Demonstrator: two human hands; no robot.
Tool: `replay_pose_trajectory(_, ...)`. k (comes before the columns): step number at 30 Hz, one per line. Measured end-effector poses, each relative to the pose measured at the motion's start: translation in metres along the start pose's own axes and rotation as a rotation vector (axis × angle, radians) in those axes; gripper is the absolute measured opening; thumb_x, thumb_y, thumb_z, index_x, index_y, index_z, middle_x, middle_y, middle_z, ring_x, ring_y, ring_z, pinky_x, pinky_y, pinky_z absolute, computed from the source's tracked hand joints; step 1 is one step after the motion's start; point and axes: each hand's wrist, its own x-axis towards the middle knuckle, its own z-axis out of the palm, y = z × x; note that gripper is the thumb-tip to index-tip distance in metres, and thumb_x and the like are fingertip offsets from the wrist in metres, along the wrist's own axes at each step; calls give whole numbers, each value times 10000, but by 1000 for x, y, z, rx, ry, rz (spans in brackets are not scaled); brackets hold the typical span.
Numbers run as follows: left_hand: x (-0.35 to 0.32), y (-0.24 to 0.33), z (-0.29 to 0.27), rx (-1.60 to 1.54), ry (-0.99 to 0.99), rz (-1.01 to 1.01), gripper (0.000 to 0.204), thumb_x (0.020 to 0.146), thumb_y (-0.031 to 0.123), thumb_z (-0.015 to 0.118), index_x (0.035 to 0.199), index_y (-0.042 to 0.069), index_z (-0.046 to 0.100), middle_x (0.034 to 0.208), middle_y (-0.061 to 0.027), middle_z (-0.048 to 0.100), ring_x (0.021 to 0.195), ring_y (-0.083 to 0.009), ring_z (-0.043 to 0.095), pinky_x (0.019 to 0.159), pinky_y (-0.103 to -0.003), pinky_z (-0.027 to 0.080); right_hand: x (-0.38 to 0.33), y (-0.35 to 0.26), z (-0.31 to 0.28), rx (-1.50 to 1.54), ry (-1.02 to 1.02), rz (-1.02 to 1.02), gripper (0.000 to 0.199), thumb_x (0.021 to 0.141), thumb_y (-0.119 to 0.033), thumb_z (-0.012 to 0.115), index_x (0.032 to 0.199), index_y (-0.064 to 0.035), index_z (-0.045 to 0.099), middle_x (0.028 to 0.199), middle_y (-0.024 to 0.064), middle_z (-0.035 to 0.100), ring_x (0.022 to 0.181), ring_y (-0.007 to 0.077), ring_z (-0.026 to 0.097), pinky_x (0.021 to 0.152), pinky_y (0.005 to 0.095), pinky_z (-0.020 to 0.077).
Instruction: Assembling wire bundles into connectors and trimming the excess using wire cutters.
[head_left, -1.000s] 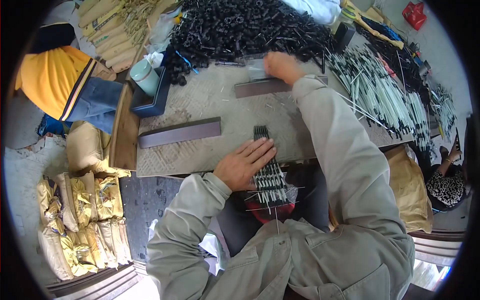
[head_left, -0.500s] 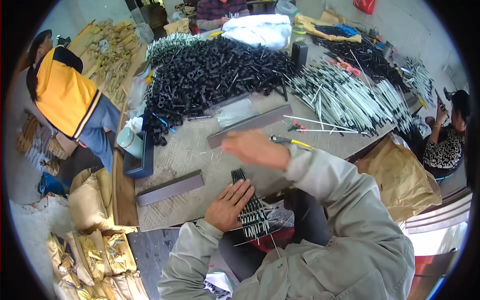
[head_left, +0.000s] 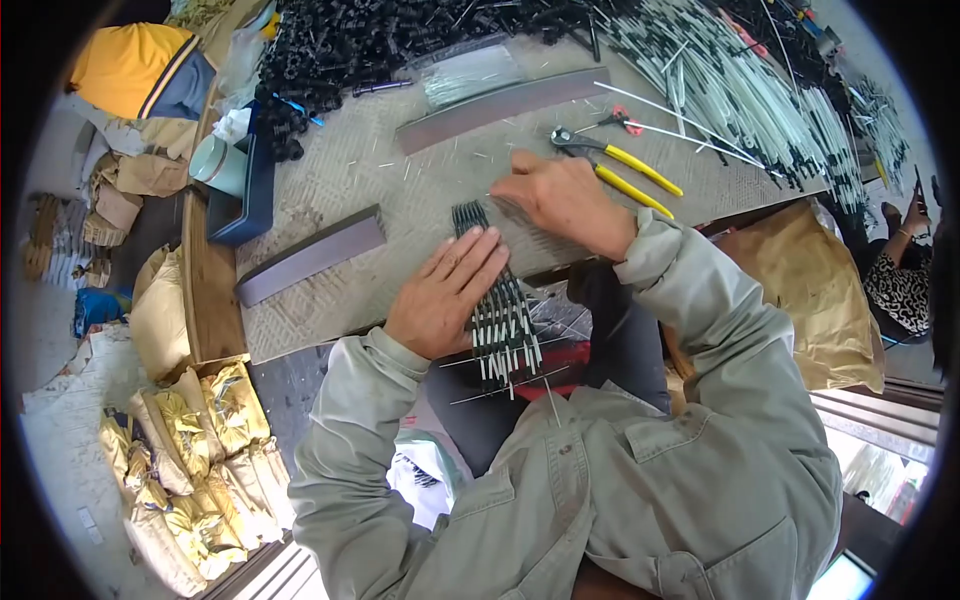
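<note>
My left hand (head_left: 448,290) lies flat, fingers stretched out, on a row of thin black-and-white rods (head_left: 505,325) at the table's front edge. The rods' black ends stick out beyond my fingertips, and thin wire-like pieces cross their near ends. Just right of those black ends, my right hand (head_left: 568,203) rests low over the table, thumb and fingers pinched together. Whatever is between the fingertips is too small to make out. Beyond that hand lie yellow-handled pliers (head_left: 625,168) and small red-handled scissors (head_left: 622,121). Short thin pins (head_left: 447,158) are scattered over the tabletop.
Two grey bars (head_left: 315,258) lie on the table (head_left: 330,190). Behind are a clear bag of pins (head_left: 470,75), heaped black parts (head_left: 370,35) and piled pale rods (head_left: 720,90). A cup (head_left: 218,165) stands in a blue bin (head_left: 258,195). Two other people are partly visible.
The view has tipped downward. My right hand has come back from beside the far grey bar toward the rods, uncovering the pliers. My left hand stays on the rods.
</note>
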Motion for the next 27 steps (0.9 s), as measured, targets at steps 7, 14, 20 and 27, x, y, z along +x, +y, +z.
replay_pose_trajectory(7, -4, 6, 0, -20, -14, -11, 860, 549, 169, 709, 1318, 45, 345, 1385, -132, 320, 1285, -288, 305, 1048, -409, 263, -3, -6, 2, 76, 12, -48, 100, 787, -174, 566, 839, -150, 649, 744, 65, 526, 590, 294, 562, 501, 388, 436)
replay_pose_trajectory(14, -3, 4, 3, -45, -14, -15, 862, 546, 136, 696, 1324, 43, 335, 1392, -130, 310, 1297, -285, 286, 1058, -407, 244, 1, -10, -1, -53, -26, -77, 116, 712, -125, 586, 812, -130, 643, 740, 64, 519, 589, 275, 575, 489, 374, 448)
replay_pose_trajectory(20, -4, 3, 0, -50, -23, -10, 921, 500, 126, 710, 1331, 45, 322, 1400, -128, 297, 1303, -280, 278, 1062, -405, 239, 4, -13, 1, -52, -38, -101, 114, 701, -98, 582, 811, -108, 613, 740, 71, 511, 620, 274, 581, 510, 367, 452)
replay_pose_trajectory(27, -5, 3, 4, -118, 21, -23, 685, 673, 1, 484, 1339, 41, 331, 1410, -124, 298, 1305, -281, 287, 1058, -395, 236, 10, -7, 4, 177, 32, -198, 156, 756, -78, 556, 910, -64, 536, 809, 107, 528, 739, 316, 572, 590, 383, 457)
